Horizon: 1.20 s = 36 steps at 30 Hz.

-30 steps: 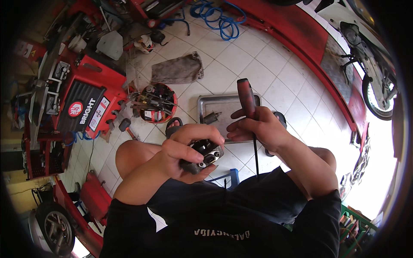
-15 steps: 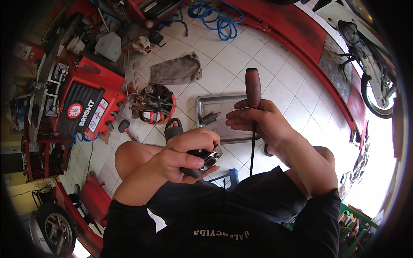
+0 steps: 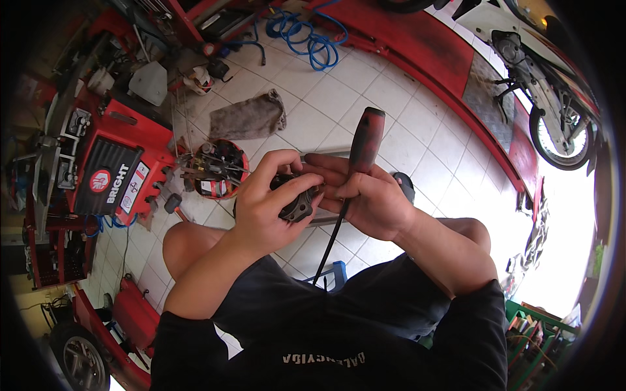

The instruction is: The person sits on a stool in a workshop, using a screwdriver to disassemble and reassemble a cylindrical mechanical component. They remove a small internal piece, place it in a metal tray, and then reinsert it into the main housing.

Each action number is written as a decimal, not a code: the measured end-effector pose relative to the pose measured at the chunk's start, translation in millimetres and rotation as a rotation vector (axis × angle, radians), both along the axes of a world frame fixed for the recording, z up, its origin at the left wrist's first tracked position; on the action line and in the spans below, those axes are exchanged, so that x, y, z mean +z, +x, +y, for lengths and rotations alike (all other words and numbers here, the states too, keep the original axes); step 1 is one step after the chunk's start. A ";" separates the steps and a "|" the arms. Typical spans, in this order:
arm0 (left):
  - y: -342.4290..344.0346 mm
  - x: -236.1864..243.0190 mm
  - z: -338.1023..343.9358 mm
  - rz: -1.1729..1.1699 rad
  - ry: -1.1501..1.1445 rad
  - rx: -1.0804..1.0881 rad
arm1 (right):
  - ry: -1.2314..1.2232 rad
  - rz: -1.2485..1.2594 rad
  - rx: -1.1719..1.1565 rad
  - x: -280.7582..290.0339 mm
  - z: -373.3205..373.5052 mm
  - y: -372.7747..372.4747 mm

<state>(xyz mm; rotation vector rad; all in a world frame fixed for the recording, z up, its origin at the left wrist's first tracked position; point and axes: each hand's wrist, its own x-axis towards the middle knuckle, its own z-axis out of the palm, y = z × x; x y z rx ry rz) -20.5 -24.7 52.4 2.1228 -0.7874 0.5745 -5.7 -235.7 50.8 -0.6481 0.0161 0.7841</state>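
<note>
The left hand (image 3: pixel 267 202) is wrapped around a small dark ribbed metal engine part (image 3: pixel 297 199), thumb and fingers closed over its top and side, holding it up above the person's lap. The right hand (image 3: pixel 365 195) grips a long screwdriver with a red and black handle (image 3: pixel 365 140) and a thin black shaft; the handle sticks up past the knuckles and the shaft runs down toward the lap. The right fingertips (image 3: pixel 319 171) reach across and touch the engine part, so both hands meet over it.

Half a second ago the hands were a little apart, with the right hand raised and the screwdriver upright; now the right hand has closed in against the part and the handle leans slightly to the right.

Beyond the hands lies a white tiled floor (image 3: pixel 339 98). Just behind the left hand sits a round red tub of small tools and parts (image 3: pixel 218 169), and a grey metal tray (image 3: pixel 326 218) shows partly beneath the hands. Farther back on the floor are a grey rag (image 3: pixel 248 117) and a coiled blue hose (image 3: pixel 310 36). A red machine cabinet (image 3: pixel 117 169) stands at the left edge of the floor, and a motorcycle (image 3: pixel 541 85) at the far right corner.
</note>
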 end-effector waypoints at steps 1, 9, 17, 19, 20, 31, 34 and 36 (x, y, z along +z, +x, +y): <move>0.0 -1.1 0.0 0.010 0.011 -0.002 | -0.005 -0.003 -0.003 -1.2 0.2 -0.5; -0.1 -8.2 2.3 0.007 0.244 0.008 | -0.050 -0.084 0.005 -18.6 -0.6 -5.2; 13.5 -10.9 14.0 0.279 -0.158 -0.089 | -0.217 -0.204 -0.087 -5.2 6.3 -7.2; 10.3 -6.2 14.2 0.649 -0.467 -0.096 | -0.503 -0.448 -0.122 1.4 5.1 -5.6; 10.6 -7.0 14.6 0.784 -0.618 -0.151 | -0.720 -0.642 -0.105 4.4 -0.8 -2.4; -5.1 -18.3 -0.4 1.209 -0.987 -0.342 | -0.789 -1.390 -0.239 3.3 -16.1 14.7; -3.1 -22.4 3.9 1.305 -1.027 -0.413 | -0.771 -1.446 -0.303 0.5 -16.8 14.4; -1.4 -21.4 6.1 1.321 -1.046 -0.499 | -0.736 -1.507 -0.376 -0.5 -15.4 14.6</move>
